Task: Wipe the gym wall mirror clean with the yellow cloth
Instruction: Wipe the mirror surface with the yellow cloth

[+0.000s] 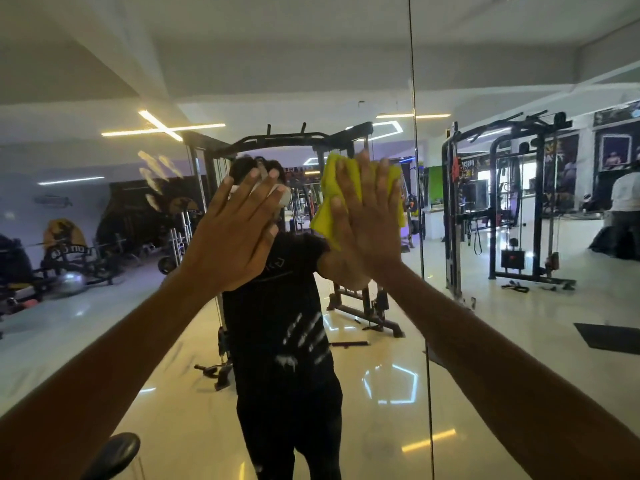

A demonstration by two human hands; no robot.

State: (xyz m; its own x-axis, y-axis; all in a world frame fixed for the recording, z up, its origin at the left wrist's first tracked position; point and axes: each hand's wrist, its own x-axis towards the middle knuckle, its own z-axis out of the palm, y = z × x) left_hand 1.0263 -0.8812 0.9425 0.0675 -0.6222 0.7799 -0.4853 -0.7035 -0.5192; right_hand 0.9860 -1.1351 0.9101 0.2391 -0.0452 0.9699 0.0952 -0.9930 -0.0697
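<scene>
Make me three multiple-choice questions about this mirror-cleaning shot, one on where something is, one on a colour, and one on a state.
1. Where is the smeared handprint on the mirror?
A. Below both hands
B. Above the right hand
C. Right of the seam

2. What colour is the cloth?
A. Blue
B. Yellow
C. White

3. How is the left hand posed?
A. Clenched in a fist
B. Gripping a spray bottle
C. Open and flat, fingers spread, with no cloth

Answers: 1 A, the print sits low over the dark shirt's reflection, left of the panel seam. 2 B, bright yellow shows under the right hand. 3 C, its fingers fan out against the glass.
</scene>
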